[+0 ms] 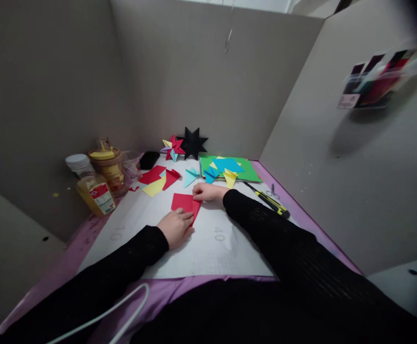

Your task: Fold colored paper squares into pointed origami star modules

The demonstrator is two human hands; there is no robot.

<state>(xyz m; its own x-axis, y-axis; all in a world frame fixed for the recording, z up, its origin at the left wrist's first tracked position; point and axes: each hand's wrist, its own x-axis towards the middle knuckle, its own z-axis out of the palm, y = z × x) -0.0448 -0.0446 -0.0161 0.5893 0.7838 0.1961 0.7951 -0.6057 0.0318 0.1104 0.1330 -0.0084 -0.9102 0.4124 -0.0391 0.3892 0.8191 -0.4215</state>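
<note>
A red sheet of paper (181, 200) lies on the white mat (237, 253) in front of me, its right side folded over in a narrow strip. My left hand (176, 228) rests on the lower part of the paper, palm down, fingers stretched flat towards the folded edge. At the upper right corner, my right hand (206, 192) pinches the paper between thumb and fingers. Just beyond are folded pieces in light blue (191, 177), blue (211, 175), yellow (230, 177) and red (171, 178).
A cutter knife (273, 203) and small scissors (273, 192) lie at the right. A green sheet (253, 172) bears blue paper. Paper stars, one red (173, 147) and one black (193, 143), stand behind. A glue bottle (99, 195) and cups (110, 167) line the left edge.
</note>
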